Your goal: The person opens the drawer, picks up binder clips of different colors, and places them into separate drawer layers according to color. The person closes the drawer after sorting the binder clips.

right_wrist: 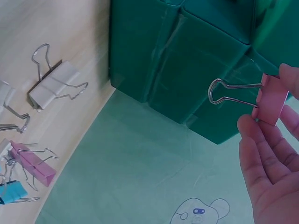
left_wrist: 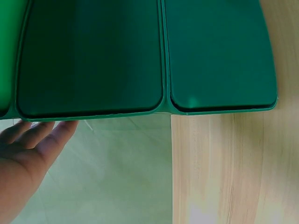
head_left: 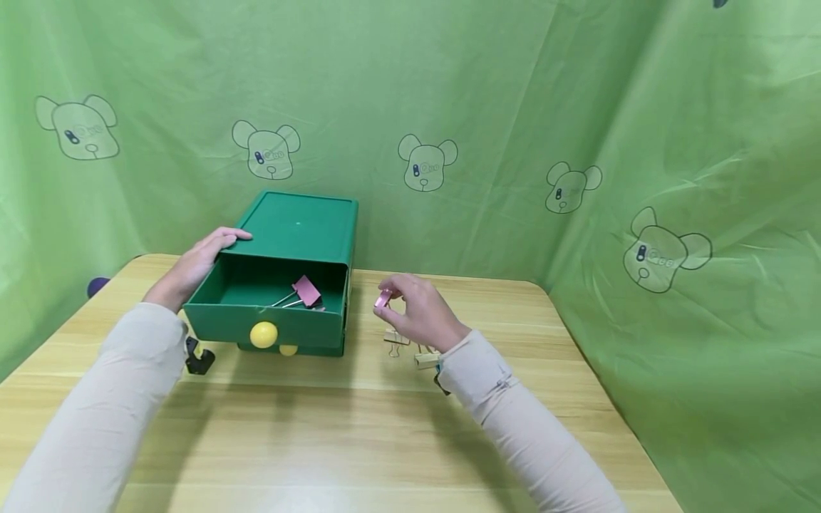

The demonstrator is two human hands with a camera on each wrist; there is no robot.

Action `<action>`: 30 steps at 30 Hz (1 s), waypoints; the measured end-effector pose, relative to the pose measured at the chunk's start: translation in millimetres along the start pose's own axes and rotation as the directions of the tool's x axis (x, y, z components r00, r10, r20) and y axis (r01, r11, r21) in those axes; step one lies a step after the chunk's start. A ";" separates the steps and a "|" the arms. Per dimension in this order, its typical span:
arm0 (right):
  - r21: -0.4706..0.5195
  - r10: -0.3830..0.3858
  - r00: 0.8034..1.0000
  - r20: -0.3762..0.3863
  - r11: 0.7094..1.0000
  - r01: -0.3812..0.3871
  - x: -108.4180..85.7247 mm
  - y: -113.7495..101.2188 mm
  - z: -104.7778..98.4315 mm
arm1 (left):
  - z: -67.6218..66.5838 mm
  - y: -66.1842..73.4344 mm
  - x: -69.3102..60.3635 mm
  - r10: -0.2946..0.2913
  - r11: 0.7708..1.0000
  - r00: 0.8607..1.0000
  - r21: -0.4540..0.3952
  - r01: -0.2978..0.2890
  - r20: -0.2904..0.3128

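Observation:
My right hand (head_left: 420, 310) pinches a pink binder clip (right_wrist: 272, 99) between thumb and fingers, above the table and just right of the green drawer box (head_left: 298, 224). One wire handle of the clip sticks out toward the box in the right wrist view. The upper drawer (head_left: 224, 320), with a yellow knob (head_left: 264, 335), is pulled out; inside lies another pink binder clip (head_left: 306, 291). With fairly straight fingers, my left hand (head_left: 195, 263) rests on the box's left top edge; in the left wrist view its fingertips touch the box's side.
Several binder clips lie on the table right of the box: a whitish one (right_wrist: 53, 85), a pink one (right_wrist: 33, 163) and a blue one (right_wrist: 13, 192) among them. A black object (head_left: 200, 358) is under the left forearm. Green curtain (head_left: 487, 214) surrounds the table.

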State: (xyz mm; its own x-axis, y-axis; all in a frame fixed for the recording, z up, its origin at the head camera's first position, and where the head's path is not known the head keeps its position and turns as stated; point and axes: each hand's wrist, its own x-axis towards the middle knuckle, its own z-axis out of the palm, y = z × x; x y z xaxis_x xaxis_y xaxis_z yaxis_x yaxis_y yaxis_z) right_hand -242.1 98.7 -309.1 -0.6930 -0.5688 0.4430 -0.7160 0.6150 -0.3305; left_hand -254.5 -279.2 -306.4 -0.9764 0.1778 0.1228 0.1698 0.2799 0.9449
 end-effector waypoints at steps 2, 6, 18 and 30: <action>0.002 0.000 1.000 -0.002 1.000 0.000 0.8 -1.7 -1.3 | 0.2 0.1 0.0 0.002 1.000 1.000 0.000 -0.002 -0.001; 0.006 0.002 1.000 -0.003 1.000 -0.001 2.7 -4.5 -3.0 | 0.8 0.4 0.0 0.026 1.000 1.000 0.006 -0.026 -0.009; 0.035 0.003 1.000 -0.008 0.999 -0.003 6.3 -13.3 -4.7 | 1.2 -1.9 0.9 0.055 0.998 0.998 0.007 -0.055 -0.019; 0.004 -0.033 0.999 -0.030 0.999 0.033 10.7 -21.2 -8.3 | 0.0 -2.2 3.8 0.020 1.000 1.000 0.003 -0.020 -0.012</action>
State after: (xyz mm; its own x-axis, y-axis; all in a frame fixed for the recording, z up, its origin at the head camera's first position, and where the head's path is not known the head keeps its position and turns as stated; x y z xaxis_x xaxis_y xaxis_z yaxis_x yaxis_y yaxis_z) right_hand -233.7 84.1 -290.5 -0.6660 -0.5724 0.4783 -0.7390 0.5934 -0.3189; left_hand -258.6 -279.2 -308.0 -0.9742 0.1720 0.1457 0.1901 0.2790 0.9413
